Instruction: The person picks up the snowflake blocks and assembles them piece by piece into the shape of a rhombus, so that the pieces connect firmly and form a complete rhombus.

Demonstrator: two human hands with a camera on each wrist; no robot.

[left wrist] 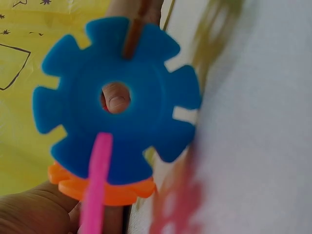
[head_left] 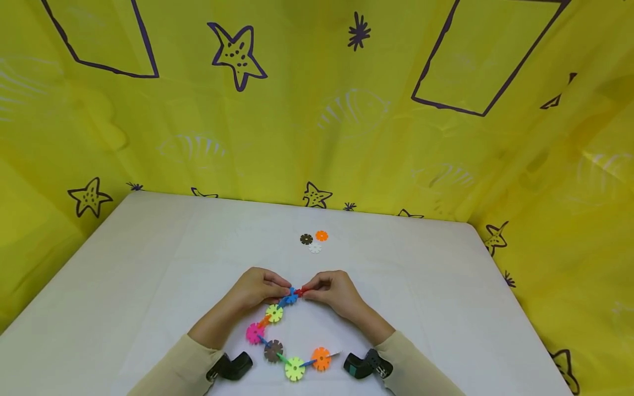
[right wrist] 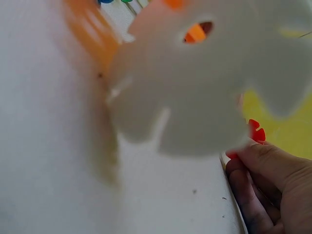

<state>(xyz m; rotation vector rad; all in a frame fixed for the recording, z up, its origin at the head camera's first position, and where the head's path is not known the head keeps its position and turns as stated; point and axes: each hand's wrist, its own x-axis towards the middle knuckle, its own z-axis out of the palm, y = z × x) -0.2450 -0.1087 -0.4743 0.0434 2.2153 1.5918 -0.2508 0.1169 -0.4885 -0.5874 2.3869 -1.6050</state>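
Both hands are pinched down tight at the far end of a chain of plastic snowflake discs [head_left: 284, 335] on the white table [head_left: 148, 264]. The left hand [head_left: 257, 289] has its fingertips curled in on a blue disc [head_left: 290, 297], and the right hand [head_left: 334, 290] pinches a small red disc [head_left: 300, 291] right up against it, so the two pieces are touching between the fingertips. From there the chain curves back toward the person: yellow-green disc [head_left: 274, 313], pink disc [head_left: 255, 333], brown disc [head_left: 273, 350], another yellow-green one [head_left: 294, 368], then an orange disc [head_left: 321, 358] near the right wrist. So its long axis runs roughly away from the body, bowed out to the left. Further back on the table, well apart from the hands, three loose discs sit clustered: dark one [head_left: 306, 238], orange one [head_left: 322, 235], white one [head_left: 315, 247]. The wrist views are too blurry and close to add much.
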